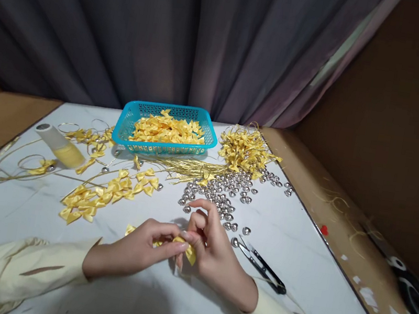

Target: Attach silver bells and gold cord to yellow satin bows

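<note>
My left hand [139, 252] and my right hand [211, 247] meet near the front middle of the white table [300, 235]. Both pinch one small yellow ribbon bow [189, 252] between fingertips. The right hand's fingers curl above it. Just behind the hands lies a scatter of small silver heart beads [223, 191]. To the left a row of loose yellow bows [108, 194] lies on the table. Black thread snips [262, 265] lie right of my right hand.
A blue plastic basket [126, 128] full of yellow bows stands at the back. Beside it lie a heap of bows on gold wire [244, 149], gold wire strands [188, 167], and a yellow thread spool [60, 146] at left. Curtains hang behind.
</note>
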Available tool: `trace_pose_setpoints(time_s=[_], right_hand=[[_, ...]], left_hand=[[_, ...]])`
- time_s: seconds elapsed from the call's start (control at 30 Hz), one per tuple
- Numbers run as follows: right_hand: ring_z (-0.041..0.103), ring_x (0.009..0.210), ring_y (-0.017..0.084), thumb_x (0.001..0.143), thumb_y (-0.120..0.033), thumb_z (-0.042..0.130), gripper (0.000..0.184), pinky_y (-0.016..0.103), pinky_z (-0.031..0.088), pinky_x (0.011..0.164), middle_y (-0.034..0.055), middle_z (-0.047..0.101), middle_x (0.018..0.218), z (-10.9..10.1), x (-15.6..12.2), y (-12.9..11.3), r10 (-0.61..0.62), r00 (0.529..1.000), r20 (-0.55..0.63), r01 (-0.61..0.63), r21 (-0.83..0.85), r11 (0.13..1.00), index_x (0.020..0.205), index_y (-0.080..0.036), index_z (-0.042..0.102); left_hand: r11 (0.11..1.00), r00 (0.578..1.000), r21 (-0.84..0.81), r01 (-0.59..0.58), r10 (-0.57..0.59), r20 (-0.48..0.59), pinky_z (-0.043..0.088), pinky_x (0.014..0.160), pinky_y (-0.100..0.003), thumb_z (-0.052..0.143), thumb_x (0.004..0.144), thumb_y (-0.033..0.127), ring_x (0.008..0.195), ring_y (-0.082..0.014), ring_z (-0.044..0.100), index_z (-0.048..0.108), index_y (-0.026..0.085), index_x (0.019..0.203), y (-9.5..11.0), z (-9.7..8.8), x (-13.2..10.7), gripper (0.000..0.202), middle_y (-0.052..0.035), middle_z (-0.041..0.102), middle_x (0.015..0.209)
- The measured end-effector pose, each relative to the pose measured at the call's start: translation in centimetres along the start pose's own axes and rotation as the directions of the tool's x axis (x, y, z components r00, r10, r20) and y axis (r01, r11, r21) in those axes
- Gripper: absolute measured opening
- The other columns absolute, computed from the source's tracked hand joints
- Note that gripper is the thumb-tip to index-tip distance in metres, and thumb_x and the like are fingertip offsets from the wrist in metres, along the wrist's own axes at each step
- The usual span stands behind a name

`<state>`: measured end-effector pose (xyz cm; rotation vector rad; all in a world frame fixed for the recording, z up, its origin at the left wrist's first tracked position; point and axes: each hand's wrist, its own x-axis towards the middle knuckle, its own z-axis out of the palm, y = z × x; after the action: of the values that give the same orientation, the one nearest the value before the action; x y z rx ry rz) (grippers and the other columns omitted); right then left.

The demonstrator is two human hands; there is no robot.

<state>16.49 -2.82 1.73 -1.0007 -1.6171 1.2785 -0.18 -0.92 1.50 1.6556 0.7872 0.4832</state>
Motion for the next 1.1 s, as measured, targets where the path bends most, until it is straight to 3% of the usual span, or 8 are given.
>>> trace_pose_setpoints(time_s=[0.17,0.27,0.37,0.47,0.7,0.93,1.03,1.1], right_hand=[[0.035,0.055,0.011,0.087,-0.018,0.044,0.022,0.022,0.031,0.053,-0.0081,0.034,0.063,-0.6,0.6,0.0,-0.047,0.989,-0.139,0.048,-0.001,0.999,0.106,-0.021,0.033],[0.042,0.061,0.011,0.088,-0.031,0.05,0.026,0.023,0.035,0.06,-0.0062,0.043,0.068,-1.7,1.2,0.2,0.039,0.991,-0.124,-0.026,0.104,0.994,0.106,-0.021,0.035],[0.044,0.064,0.012,0.085,-0.053,0.051,0.035,0.024,0.035,0.061,-0.0023,0.047,0.071,-2.7,1.7,0.5,0.149,0.989,-0.021,-0.147,0.079,0.986,0.087,-0.018,0.047],[0.037,0.057,0.01,0.081,-0.066,0.047,0.051,0.023,0.03,0.054,-0.0035,0.042,0.061,-3.1,1.7,0.3,0.22,0.97,0.104,-0.219,-0.025,0.975,0.063,-0.017,0.045],[0.038,0.055,0.009,0.083,-0.059,0.049,0.05,0.022,0.029,0.052,-0.0032,0.044,0.055,-2.3,1.4,-1.0,0.26,0.9,0.35,-0.262,-0.042,0.964,0.059,-0.015,0.049],[0.031,0.05,0.008,0.086,-0.051,0.049,0.047,0.022,0.027,0.049,-0.0056,0.036,0.052,-1.9,1.7,-1.1,0.243,0.953,0.183,-0.246,-0.005,0.969,0.054,-0.017,0.043],[0.03,0.048,0.008,0.085,-0.046,0.051,0.047,0.023,0.027,0.049,-0.0063,0.032,0.05,-3.3,2.5,-1.5,0.174,0.983,-0.057,-0.177,-0.054,0.983,0.05,-0.019,0.037],[0.031,0.048,0.009,0.085,-0.043,0.052,0.046,0.024,0.029,0.051,-0.006,0.033,0.049,-5.3,3.2,-2.1,0.082,0.97,-0.229,-0.108,-0.106,0.988,0.048,-0.019,0.035]], left_hand=[[0.995,0.999,-0.096,0.034,-0.033,0.011,0.047,0.065,-0.024,0.05,0.089,0.032,0.064,-0.0137,0.062,0.061,0.014,0.07,0.2,0.1,0.0,0.028,-0.0034,0.068,0.066],[0.988,0.999,-0.147,0.037,-0.041,-0.029,0.046,0.064,-0.025,0.05,0.089,0.034,0.064,-0.0137,0.061,0.06,0.015,0.072,0.1,0.0,0.0,0.028,-0.0033,0.067,0.065],[0.987,0.997,-0.159,0.031,-0.042,-0.067,0.044,0.062,-0.024,0.05,0.089,0.035,0.063,-0.0127,0.058,0.058,0.015,0.071,0.1,-0.2,0.0,0.029,-0.003,0.066,0.066],[0.983,0.997,-0.18,0.048,-0.056,-0.043,0.043,0.061,-0.023,0.05,0.089,0.035,0.061,-0.0117,0.055,0.058,0.014,0.071,0.0,-0.3,0.0,0.029,-0.0026,0.065,0.066],[0.969,0.997,-0.237,0.077,-0.073,0.025,0.041,0.058,-0.023,0.053,0.086,0.039,0.059,-0.0117,0.052,0.056,0.014,0.073,0.1,-0.2,-0.1,0.028,-0.0023,0.064,0.064],[0.963,0.998,-0.261,0.067,-0.065,0.016,0.04,0.06,-0.022,0.053,0.087,0.04,0.058,-0.0108,0.051,0.056,0.014,0.069,0.2,-0.3,-0.2,0.032,-0.0003,0.06,0.059],[0.956,0.991,-0.266,0.119,-0.097,0.096,0.039,0.057,-0.022,0.055,0.085,0.04,0.053,-0.0098,0.05,0.056,0.013,0.07,0.3,-0.1,-0.4,0.031,0.0009,0.059,0.054],[0.958,0.98,-0.242,0.156,-0.12,0.158,0.038,0.053,-0.021,0.055,0.085,0.04,0.05,-0.0094,0.049,0.058,0.013,0.071,0.4,0.0,-0.6,0.031,0.0011,0.058,0.052]])
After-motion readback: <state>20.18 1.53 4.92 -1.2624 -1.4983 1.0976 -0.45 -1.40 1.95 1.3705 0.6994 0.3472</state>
